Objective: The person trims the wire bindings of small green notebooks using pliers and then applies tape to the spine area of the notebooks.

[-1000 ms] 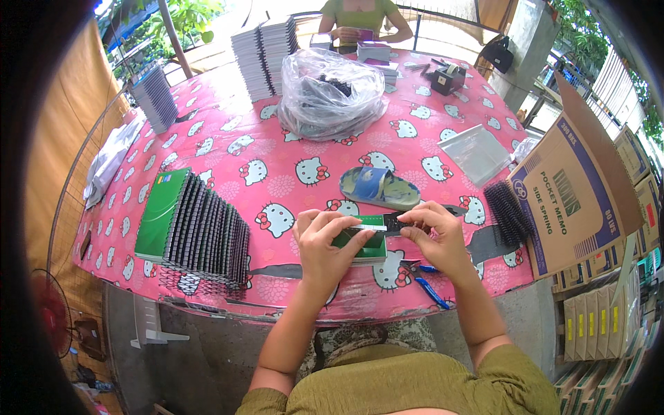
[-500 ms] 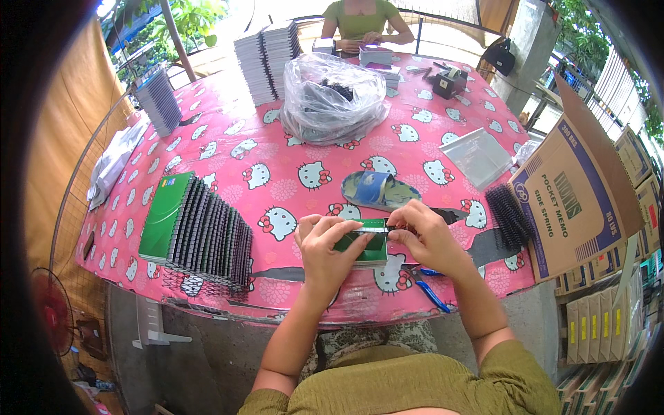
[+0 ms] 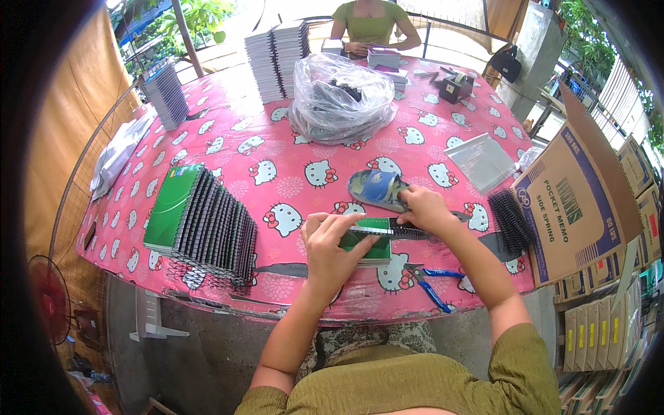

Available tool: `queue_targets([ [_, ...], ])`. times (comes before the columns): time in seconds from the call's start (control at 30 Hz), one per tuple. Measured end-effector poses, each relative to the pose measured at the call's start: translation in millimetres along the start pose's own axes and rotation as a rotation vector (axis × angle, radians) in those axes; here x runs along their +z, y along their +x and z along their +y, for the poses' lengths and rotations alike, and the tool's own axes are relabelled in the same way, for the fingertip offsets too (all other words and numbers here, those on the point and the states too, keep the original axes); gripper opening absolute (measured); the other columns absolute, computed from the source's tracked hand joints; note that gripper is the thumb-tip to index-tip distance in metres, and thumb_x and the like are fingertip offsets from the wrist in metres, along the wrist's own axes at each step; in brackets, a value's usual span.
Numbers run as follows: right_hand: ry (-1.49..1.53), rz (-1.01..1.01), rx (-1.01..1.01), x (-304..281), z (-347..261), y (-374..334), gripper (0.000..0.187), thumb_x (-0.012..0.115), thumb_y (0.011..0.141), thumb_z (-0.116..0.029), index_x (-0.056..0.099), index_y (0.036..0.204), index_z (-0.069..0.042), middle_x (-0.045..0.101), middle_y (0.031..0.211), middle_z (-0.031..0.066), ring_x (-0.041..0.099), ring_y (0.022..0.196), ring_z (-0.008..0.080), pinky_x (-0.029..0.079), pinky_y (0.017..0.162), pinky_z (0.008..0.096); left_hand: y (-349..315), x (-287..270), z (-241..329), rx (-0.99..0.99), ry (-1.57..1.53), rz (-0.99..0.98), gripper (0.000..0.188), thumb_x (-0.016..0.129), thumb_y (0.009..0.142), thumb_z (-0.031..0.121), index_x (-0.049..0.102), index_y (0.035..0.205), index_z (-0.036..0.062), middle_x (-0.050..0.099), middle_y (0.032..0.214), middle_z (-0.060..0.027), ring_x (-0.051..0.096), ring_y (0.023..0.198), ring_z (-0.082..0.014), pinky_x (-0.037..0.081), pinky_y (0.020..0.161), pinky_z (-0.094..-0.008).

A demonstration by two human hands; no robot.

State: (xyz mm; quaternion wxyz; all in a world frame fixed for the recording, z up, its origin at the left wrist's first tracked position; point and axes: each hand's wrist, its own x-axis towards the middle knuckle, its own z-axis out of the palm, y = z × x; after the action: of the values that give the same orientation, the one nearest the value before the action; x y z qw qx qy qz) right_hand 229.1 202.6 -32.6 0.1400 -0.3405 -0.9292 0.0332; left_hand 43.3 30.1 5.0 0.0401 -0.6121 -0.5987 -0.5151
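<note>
A small green-covered notebook [image 3: 380, 250] lies in front of me on the table, and my left hand [image 3: 327, 250] holds it with fingers and thumb across the cover. A black spiral binding coil [image 3: 409, 234] runs along its upper part and sticks out past the right side. Just beyond lies a blue patterned slipper [image 3: 373, 188]. My right hand [image 3: 425, 209] has its fingers closed around the slipper's right end; the thumb side is near the coil. Blue-handled pliers [image 3: 433, 293] rest open to the right of the notebook.
Stacked spiral notebooks [image 3: 200, 221] stand at left. Behind are a plastic bag of coils [image 3: 339, 104], tall notebook stacks [image 3: 277, 62] and a tape dispenser [image 3: 456, 86]. Loose black coils [image 3: 510, 218] lie beside a carton [image 3: 577, 194] at right. Another person [image 3: 377, 28] sits across the table.
My right hand has left the coil at the notebook and moved up and right onto the slipper's end. The coil now shows past the notebook's right side. My left hand stays on the notebook.
</note>
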Motion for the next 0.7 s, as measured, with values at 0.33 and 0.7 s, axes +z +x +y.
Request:
queue_targets([
  [0.33, 1.000, -0.031, 0.038, -27, 20, -19, 0.029, 0.075, 0.070, -0.003, 0.065, 0.097, -0.004, 0.069, 0.095, 0.0075, 0.065, 0.087, 0.0160, 0.052, 0.078, 0.0328, 4, 6, -5, 0.004, -0.024, -0.024, 0.028, 0.087, 0.059, 0.018, 0.069, 0.078, 0.0082, 0.067, 0.081, -0.0036, 0.056, 0.085, -0.0230, 0.047, 0.073, -0.0360],
  [0.7, 0.334, 0.344, -0.290, -30, 22, -8, 0.032, 0.071, 0.064, -0.003, 0.066, 0.095, -0.002, 0.067, 0.086, 0.0092, 0.064, 0.078, 0.0219, 0.051, 0.074, 0.0340, 2, -1, -4, -0.179, -0.134, -0.119, 0.066, 0.086, 0.061, 0.020, 0.057, 0.119, 0.0125, 0.067, 0.092, -0.0047, 0.058, 0.093, -0.0253, 0.044, 0.088, -0.0409],
])
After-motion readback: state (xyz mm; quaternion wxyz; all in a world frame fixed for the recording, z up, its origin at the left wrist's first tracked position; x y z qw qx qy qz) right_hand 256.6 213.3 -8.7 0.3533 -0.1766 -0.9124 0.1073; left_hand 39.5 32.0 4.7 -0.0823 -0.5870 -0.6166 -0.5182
